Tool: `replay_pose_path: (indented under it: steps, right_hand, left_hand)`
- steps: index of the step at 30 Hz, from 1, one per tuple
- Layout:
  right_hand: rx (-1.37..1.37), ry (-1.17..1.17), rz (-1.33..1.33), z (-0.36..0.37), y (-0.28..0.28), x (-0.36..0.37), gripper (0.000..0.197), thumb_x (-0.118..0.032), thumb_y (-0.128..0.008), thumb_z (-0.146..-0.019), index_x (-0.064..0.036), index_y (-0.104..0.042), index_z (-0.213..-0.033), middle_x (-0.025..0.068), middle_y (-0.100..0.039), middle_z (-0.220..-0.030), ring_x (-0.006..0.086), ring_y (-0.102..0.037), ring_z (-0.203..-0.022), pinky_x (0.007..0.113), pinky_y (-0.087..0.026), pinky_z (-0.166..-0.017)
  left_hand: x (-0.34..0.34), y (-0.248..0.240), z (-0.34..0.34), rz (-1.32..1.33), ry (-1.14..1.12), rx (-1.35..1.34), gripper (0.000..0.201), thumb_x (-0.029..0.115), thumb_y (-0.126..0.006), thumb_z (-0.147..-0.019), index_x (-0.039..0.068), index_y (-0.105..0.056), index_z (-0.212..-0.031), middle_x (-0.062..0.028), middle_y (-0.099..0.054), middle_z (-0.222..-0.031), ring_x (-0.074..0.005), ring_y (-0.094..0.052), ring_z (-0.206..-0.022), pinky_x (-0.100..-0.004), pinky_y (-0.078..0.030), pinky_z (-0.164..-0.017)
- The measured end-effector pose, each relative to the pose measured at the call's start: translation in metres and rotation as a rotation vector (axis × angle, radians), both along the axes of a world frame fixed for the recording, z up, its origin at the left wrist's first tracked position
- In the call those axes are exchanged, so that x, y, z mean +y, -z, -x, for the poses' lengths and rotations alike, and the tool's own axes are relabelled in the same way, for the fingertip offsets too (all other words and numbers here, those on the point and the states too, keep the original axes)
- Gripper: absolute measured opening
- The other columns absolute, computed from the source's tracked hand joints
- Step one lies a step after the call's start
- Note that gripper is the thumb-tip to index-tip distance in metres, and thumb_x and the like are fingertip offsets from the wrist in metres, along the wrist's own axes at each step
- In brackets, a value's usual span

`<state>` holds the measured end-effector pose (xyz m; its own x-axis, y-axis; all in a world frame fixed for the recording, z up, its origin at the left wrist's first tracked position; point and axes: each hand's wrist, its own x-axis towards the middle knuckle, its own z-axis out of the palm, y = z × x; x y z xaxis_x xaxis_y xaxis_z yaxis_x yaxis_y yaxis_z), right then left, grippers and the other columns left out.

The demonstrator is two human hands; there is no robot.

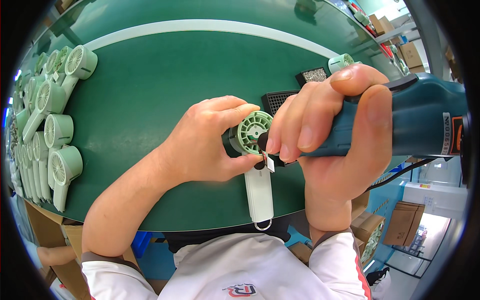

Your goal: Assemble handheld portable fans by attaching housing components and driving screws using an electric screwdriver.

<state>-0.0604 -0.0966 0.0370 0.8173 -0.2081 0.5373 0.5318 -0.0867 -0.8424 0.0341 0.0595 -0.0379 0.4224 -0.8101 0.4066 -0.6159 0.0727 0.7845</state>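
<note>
My left hand (202,140) grips a handheld fan (259,195) by its round light-green head, thumb and fingers wrapped about the rim. The fan's white handle points toward me and ends in a metal loop. Its head lies face up, with the spoked inside showing. My right hand (345,127) is closed around a blue-green electric screwdriver (425,117), whose dark tip reaches the middle of the fan head. Fingers partly cover the front of the tool, and I cannot make out a screw at its tip. A small white tag or connector (270,164) hangs by the handle's top.
Many similar green fans (65,165) are piled along the table's left edge. Beyond my right hand are a black tray of small metal parts (314,75), a black perforated holder (275,102) and another fan head (341,62). A black cable (400,172) trails from the tool.
</note>
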Motion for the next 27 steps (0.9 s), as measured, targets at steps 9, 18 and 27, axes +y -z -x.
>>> replay_pose_path:
  steps: [9,18,27]
  right_hand:
    - [-0.013,-0.009,0.066,-0.006,-0.001,0.016,0.028,-0.030,-0.042,-0.113,-0.0049,-0.052,-0.119,0.0072,-0.051,-0.064,0.0203,-0.050,-0.047,0.039,-0.049,-0.045]
    - [-0.053,0.081,-0.084,0.004,0.012,0.033,0.009,-0.012,-0.050,-0.108,-0.0043,-0.054,-0.111,0.0052,-0.047,-0.061,0.0149,-0.042,-0.043,0.031,-0.043,-0.041]
    - [-0.004,0.098,-0.114,-0.002,0.014,0.037,0.008,-0.009,-0.049,-0.106,-0.0037,-0.047,-0.100,0.0056,-0.048,-0.063,0.0137,-0.043,-0.045,0.029,-0.043,-0.040]
  left_hand:
    - [0.007,0.002,-0.008,0.059,0.010,0.026,0.056,0.022,-0.090,-0.065,0.002,-0.072,-0.114,-0.0180,-0.071,-0.103,-0.0378,-0.070,-0.094,-0.0433,-0.058,-0.083]
    - [-0.009,0.003,0.010,0.069,-0.047,0.014,0.038,0.029,-0.084,-0.065,0.004,-0.071,-0.090,-0.0191,-0.069,-0.088,-0.0404,-0.069,-0.083,-0.0475,-0.057,-0.074]
    - [-0.003,0.006,0.010,-0.038,-0.037,0.061,0.039,0.031,-0.085,-0.064,0.005,-0.071,-0.089,-0.0143,-0.068,-0.090,-0.0331,-0.068,-0.092,-0.0430,-0.049,-0.082]
